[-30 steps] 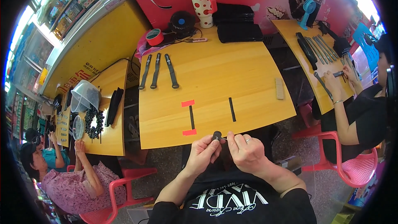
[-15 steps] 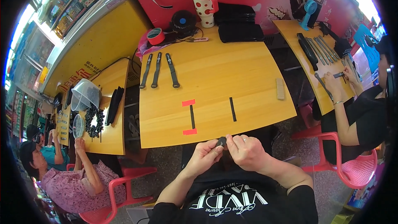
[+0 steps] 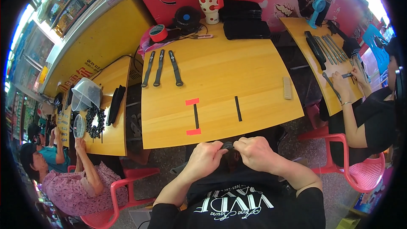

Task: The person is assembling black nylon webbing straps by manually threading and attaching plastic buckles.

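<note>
Just off the near table edge, my left hand (image 3: 205, 157) and my right hand (image 3: 256, 154) face each other with fingers pinched. Between them is a small dark rounded piece (image 3: 228, 145), held from both sides; most of it is hidden by my fingers, and its kind is unclear. On the wooden table (image 3: 220, 72) in front of me, three dark grey straps with rounded ends (image 3: 174, 68) lie side by side at the far left. Closer to me, a black strip (image 3: 196, 116) lies between two red tape pieces (image 3: 193, 132). Another black strip (image 3: 238, 108) is to its right.
A spotted tumbler (image 3: 208, 2), black pouches (image 3: 246, 29), a small black fan (image 3: 187, 17) and a red tape roll (image 3: 158, 33) stand at the back. A tan block (image 3: 287, 88) sits near the right edge. Other people work at side tables left and right.
Both hands have shifted slightly, the right one a little to the right, and the dark piece sits lower between them. The camera view has tilted a little; the table items stay put.
</note>
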